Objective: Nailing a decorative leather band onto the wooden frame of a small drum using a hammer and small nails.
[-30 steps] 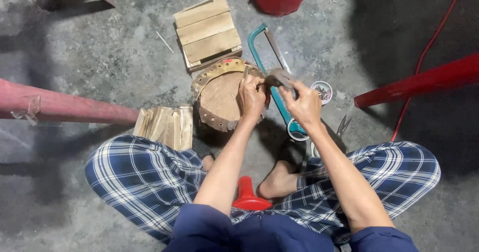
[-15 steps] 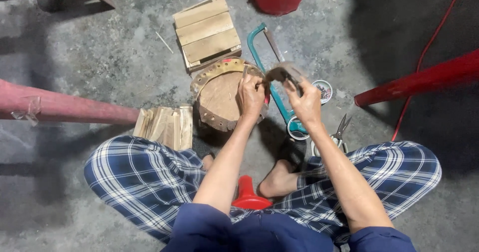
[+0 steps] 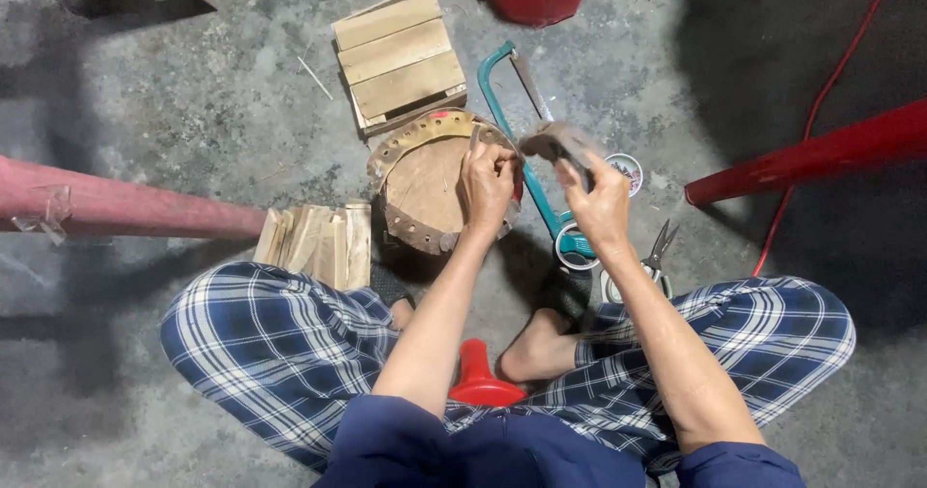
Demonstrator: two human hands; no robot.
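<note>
I sit cross-legged on a concrete floor in front of a round wooden block (image 3: 425, 194) ringed by a studded metal band. My left hand (image 3: 488, 179) pinches a small nail-like piece upright at the block's right rim. My right hand (image 3: 599, 198) grips a hammer (image 3: 555, 142), its head raised just right of the left hand and above the rim.
A teal hacksaw (image 3: 517, 126) lies right of the block. Scissors (image 3: 657, 251) and tape rolls (image 3: 576, 251) rest by my right knee. Wooden slats (image 3: 398, 54) lie beyond, split wood pieces (image 3: 319, 245) on the left. Red metal legs (image 3: 821, 150) and a pink bar (image 3: 116, 203) flank me; a red object (image 3: 478, 377) sits between my legs.
My right hand has lifted the hammer head a little higher and to the right. The left hand stays at the block's rim.
</note>
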